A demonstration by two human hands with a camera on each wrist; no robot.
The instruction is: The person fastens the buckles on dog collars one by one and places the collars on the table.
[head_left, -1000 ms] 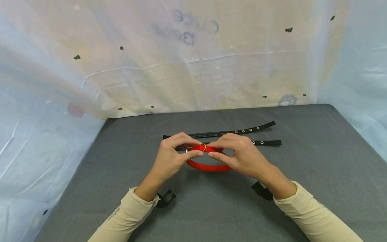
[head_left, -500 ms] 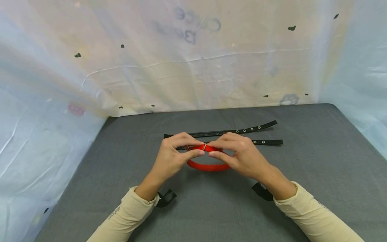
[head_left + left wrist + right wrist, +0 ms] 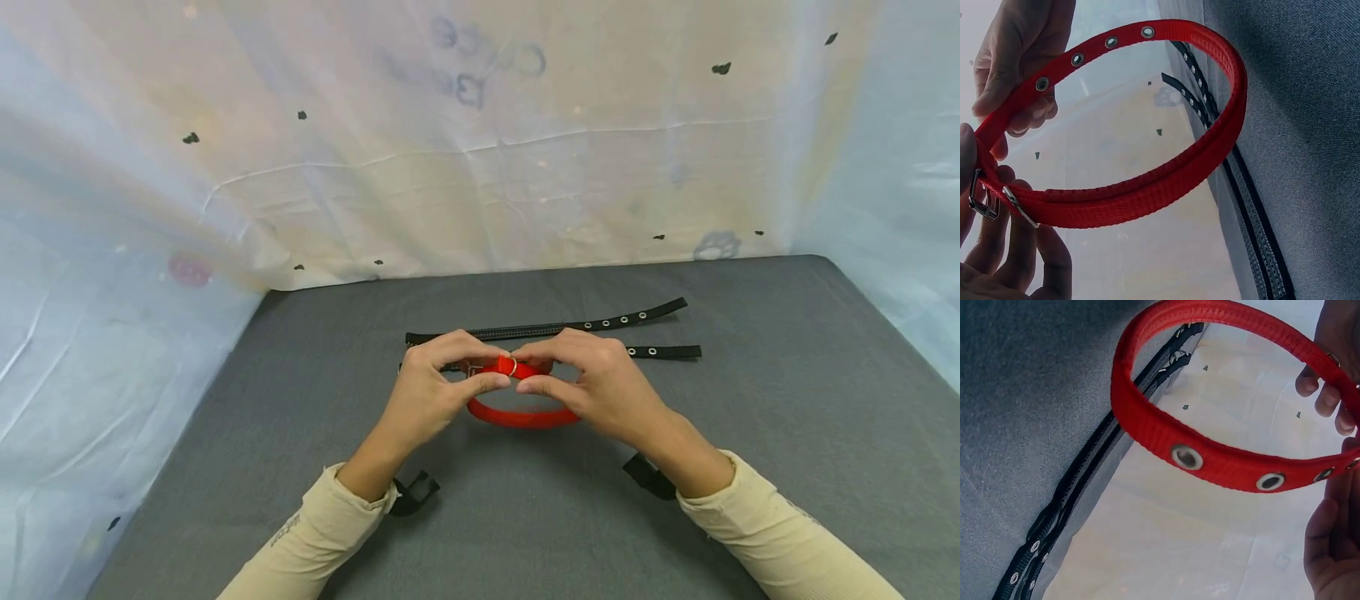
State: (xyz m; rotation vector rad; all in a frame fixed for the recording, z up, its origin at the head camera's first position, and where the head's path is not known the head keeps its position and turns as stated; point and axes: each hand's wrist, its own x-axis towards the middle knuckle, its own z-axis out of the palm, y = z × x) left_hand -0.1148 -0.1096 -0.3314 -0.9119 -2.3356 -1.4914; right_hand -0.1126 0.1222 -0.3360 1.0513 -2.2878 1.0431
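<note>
A red collar [image 3: 1147,187] with metal eyelets, a buckle [image 3: 984,197] and a metal ring [image 3: 1019,205] forms a loop between both hands. My left hand [image 3: 431,379] pinches its buckle end between thumb and fingertips. My right hand [image 3: 600,379] pinches the eyelet end [image 3: 1222,467] close beside it, the fingertips of both hands nearly meeting in the head view. The lower part of the loop [image 3: 525,417] hangs just over the grey table. Part of the band is hidden behind the fingers.
Two black collars with eyelets lie side by side behind the hands, a farther one [image 3: 525,332] and a nearer one [image 3: 663,352] partly covered by the fingers. The grey table [image 3: 495,533] ends at a plastic sheet wall [image 3: 480,208]. Black straps [image 3: 415,493] hang at the wrists.
Both hands keep their pinch on the red collar. The ring turns slightly between the fingertips, and the loop's lower part shifts a little to the right.
</note>
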